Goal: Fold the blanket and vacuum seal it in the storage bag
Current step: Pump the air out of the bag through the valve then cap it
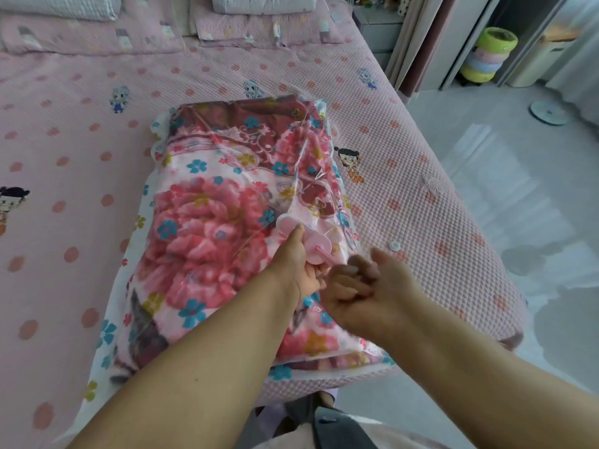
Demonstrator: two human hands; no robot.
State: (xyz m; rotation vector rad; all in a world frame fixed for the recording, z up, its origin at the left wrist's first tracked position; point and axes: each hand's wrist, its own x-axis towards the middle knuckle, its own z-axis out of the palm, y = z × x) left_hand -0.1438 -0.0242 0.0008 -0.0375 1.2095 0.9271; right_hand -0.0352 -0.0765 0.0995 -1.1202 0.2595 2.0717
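Centrally, the folded floral blanket (pixel 207 228) lies inside the clear storage bag (pixel 155 147), which rests lengthwise on the pink quilted bed (pixel 81 108). The bag's near end reaches the bed's front edge at the lower centre of the frame; its right side runs close to the bed's right edge, beyond which pale floor (pixel 518 222) opens toward the right of the frame. Open bedspread extends to the left and above the bag, up to the pillows (pixel 64 8) along the top edge.

Your left hand (pixel 296 264) sits on the bag's near right part, fingers curled round the pink pump (pixel 311 244), whose round body stands against the bag's surface. Your right hand (pixel 366 286) is just beside it, to the right, fingers bent into a loose fist at the pump's thin pink rod (pixel 325 256); motion blur hides whether it has hold of the rod's end. The two hands nearly touch.

A small white cap (pixel 394 245) lies on the bedspread just right of the bag. Cartoon figures are printed on the bedspread; no writing is legible.
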